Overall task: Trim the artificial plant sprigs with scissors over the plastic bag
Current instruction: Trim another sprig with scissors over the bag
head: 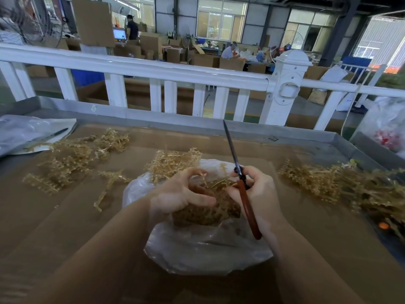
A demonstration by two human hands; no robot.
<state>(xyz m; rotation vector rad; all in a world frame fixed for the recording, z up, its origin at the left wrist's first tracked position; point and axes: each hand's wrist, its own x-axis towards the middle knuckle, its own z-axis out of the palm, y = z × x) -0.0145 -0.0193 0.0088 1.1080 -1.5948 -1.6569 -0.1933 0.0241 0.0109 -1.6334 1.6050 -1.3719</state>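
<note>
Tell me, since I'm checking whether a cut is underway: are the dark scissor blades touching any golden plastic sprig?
Apart. The head view shows the scissor blades pointing up, away from the sprig bunch below.

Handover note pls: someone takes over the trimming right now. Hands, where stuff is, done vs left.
Left hand grips a sprig bunch over the plastic bag.
Right hand holds the red-handled scissors, blades together, pointing up and away; not cutting.
Loose sprigs lie to the left, behind the bag and in a pile on the right.
Which piles are trimmed: cannot tell. Held bunch remains to cut.
</note>
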